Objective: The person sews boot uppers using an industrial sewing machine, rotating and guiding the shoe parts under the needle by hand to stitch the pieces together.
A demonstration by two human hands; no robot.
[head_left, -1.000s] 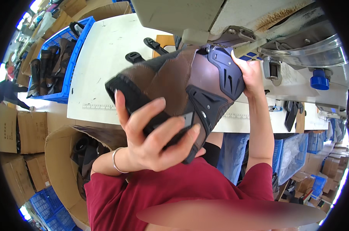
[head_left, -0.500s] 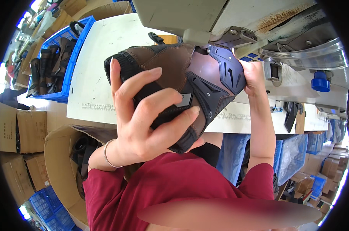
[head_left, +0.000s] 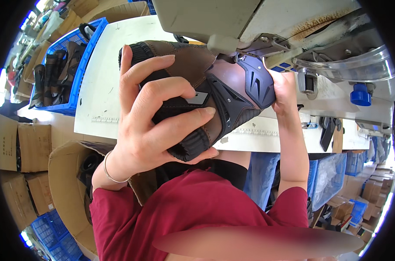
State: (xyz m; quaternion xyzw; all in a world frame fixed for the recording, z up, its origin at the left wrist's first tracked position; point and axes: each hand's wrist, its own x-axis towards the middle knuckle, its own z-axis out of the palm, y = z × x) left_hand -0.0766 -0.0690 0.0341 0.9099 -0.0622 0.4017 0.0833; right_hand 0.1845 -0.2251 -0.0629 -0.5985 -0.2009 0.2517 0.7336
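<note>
A brown and black shoe upper (head_left: 184,65) with dark moulded overlays hangs tilted above the white table, its far end under the head of the sewing machine (head_left: 199,21). Around its padded, ribbed collar end is my left hand (head_left: 149,115), fingers curled over the top and a small grey label between them. My right hand (head_left: 284,89) grips the opposite end beside the machine's needle area. Its fingers are mostly hidden behind the upper. Where the needle meets the upper cannot be made out.
A blue crate (head_left: 71,93) of dark shoe pieces stands left of the white table (head_left: 101,82). Below it, an open cardboard box (head_left: 67,187) holds more pieces. A black phone-like object (head_left: 327,135) lies at the table's right. Blue bins (head_left: 330,176) stand beyond my right arm.
My left hand has shifted left and slightly up, swinging the collar end of the upper the same way. My right hand has moved only slightly left.
</note>
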